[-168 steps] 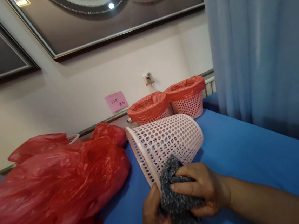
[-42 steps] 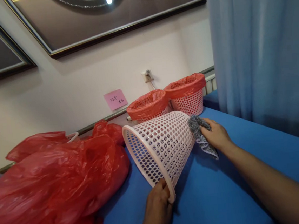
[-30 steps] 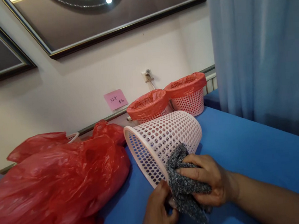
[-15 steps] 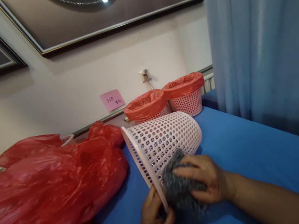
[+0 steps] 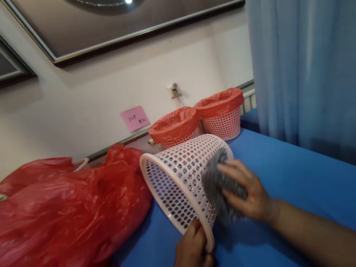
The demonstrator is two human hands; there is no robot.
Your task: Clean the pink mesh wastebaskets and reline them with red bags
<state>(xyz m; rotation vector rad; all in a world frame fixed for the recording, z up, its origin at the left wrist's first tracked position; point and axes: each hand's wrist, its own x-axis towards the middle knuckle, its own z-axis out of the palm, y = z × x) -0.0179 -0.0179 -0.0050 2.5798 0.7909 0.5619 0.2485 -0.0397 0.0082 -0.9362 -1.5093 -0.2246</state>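
Observation:
A white perforated basket (image 5: 183, 162) lies tipped on its side on the blue surface (image 5: 294, 168), its mouth facing left and toward me. My left hand (image 5: 194, 249) grips the lower edge of its rim, fingers wrapped over it. Against the basket's right side, near the base, my right hand (image 5: 246, 190) presses a crumpled grey cloth (image 5: 221, 188), which is slightly blurred.
Red plastic bags (image 5: 63, 216) heap up at the left. Behind the basket stand two red-lined baskets, one left (image 5: 175, 127) and one right (image 5: 221, 112). A pink note (image 5: 135, 118) is on the wall. A blue curtain (image 5: 309, 62) hangs at the right.
The basket has turned so that more of its open mouth shows. My right hand and the cloth have moved up along its side, toward the base. My left hand has shifted slightly right with the rim.

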